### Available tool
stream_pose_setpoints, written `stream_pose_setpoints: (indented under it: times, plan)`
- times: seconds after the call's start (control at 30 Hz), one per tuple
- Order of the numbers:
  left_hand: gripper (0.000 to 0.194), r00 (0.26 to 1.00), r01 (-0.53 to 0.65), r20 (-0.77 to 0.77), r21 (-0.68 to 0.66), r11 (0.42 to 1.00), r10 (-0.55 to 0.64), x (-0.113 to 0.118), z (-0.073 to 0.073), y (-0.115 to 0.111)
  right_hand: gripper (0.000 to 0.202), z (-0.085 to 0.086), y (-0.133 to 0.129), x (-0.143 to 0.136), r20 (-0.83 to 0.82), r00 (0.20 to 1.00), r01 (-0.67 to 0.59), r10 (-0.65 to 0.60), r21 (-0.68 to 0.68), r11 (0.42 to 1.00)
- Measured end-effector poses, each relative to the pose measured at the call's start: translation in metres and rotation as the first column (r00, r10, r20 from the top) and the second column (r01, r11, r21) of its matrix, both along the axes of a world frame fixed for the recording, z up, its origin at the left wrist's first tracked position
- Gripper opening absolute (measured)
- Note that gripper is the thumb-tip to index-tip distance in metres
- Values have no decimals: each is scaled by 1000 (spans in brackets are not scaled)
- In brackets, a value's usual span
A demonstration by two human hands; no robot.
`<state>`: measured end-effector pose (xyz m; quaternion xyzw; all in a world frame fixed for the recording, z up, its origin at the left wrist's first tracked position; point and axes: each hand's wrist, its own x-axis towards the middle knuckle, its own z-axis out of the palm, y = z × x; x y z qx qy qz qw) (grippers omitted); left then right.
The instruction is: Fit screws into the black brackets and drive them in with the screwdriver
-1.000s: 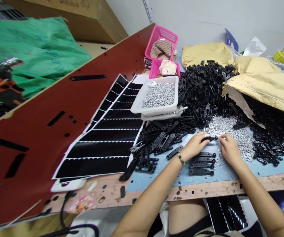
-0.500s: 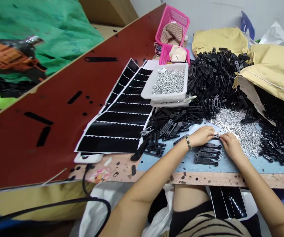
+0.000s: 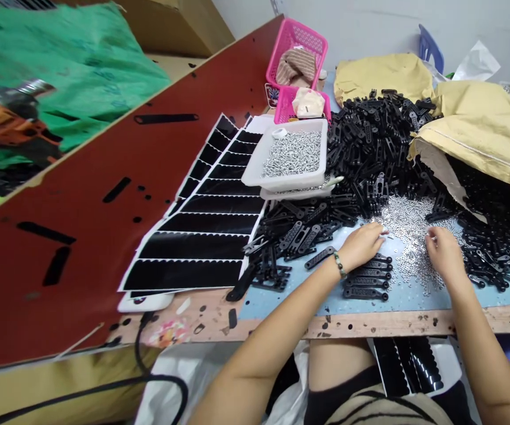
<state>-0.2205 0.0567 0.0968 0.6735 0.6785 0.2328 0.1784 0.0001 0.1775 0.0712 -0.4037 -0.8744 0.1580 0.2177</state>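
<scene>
My left hand point(image 3: 363, 245) rests over the upper end of a row of black plastic arm-shaped pieces point(image 3: 365, 282) on the blue mat. Its fingers are drawn together at the tips, and whatever they pinch is too small to make out. Apart from it, my right hand point(image 3: 444, 254) is at the right side of a loose heap of small silvery metal pins point(image 3: 408, 227). The fingers of that hand are curled inward, and what lies between them is hidden. More black pieces with rounded ends point(image 3: 498, 260) lie to its right.
A white tub of metal pins point(image 3: 294, 154) stands behind left. A large pile of black parts point(image 3: 376, 136) lies beside yellow sacks point(image 3: 489, 130). Sheets of black stickers point(image 3: 188, 245) run along the red board point(image 3: 82, 200). Pink baskets point(image 3: 277, 53) stand at the back.
My right hand has moved right, away from my left hand, to the metal pins. My left hand stays near the row. The view has shifted slightly right.
</scene>
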Motion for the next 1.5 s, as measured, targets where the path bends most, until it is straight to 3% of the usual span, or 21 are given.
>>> stream_pose_setpoints:
  times: [0.1, 0.3, 0.4, 0.53, 0.67, 0.8, 0.87, 1.07, 1.17, 1.27, 1.33, 1.4, 1.5]
  plan:
    - [18, 999, 53, -4, 43, 998, -53, 25, 1, 30, 31, -4, 12, 31, 111, 981, 149, -157, 75, 986]
    - [6, 993, 120, -3, 52, 991, -120, 80, -5, 89, 25, -15, 18, 28, 102, 993, 51, -56, 49, 997]
    - [13, 994, 103, 29, 48, 993, -105, 88, -9, 99, 28, -17, 21, 26, 33, 999, 27, -29, 55, 998]
    - [9, 989, 38, 138, 61, 997, -47, 82, -9, 98, 30, -13, 22, 33, -108, 993, 47, -38, 79, 996]
    - [7, 949, -71, 310, 45, 996, 54, 70, -4, 88, 31, -7, 3, 26, -285, 958, -39, 7, -108, 993]
    - [8, 891, -178, 430, 29, 984, 149, 54, 0, 73, 26, -3, -29, -3, -367, 929, -175, 36, -353, 919]
    - [9, 867, -225, 462, 30, 974, 186, 44, 1, 64, 20, -2, -43, -20, -375, 922, -252, 97, -391, 885]
    - [16, 829, -344, 488, 60, 937, 273, 9, 3, 31, 18, 2, -62, -53, -289, 888, -423, 357, -210, 881]
    - [17, 817, -383, 494, 76, 921, 299, -1, 2, 6, 20, 9, -64, -60, -78, 888, -459, 453, -145, 876]
    - [13, 796, -425, 508, 80, 902, 329, -2, -3, -21, 21, 18, -68, -66, 158, 842, -509, 515, -81, 857]
    - [9, 780, -454, 518, 84, 887, 350, 1, -7, -39, 21, 20, -69, -68, 231, 813, -536, 535, -61, 842]
    - [9, 764, -476, 532, 86, 875, 364, 4, -12, -52, 19, 18, -67, -68, 203, 814, -539, 544, -85, 838]
    - [9, 739, -491, 565, 81, 867, 366, 6, -18, -61, 18, 12, -55, -63, 37, 866, -492, 499, -123, 862]
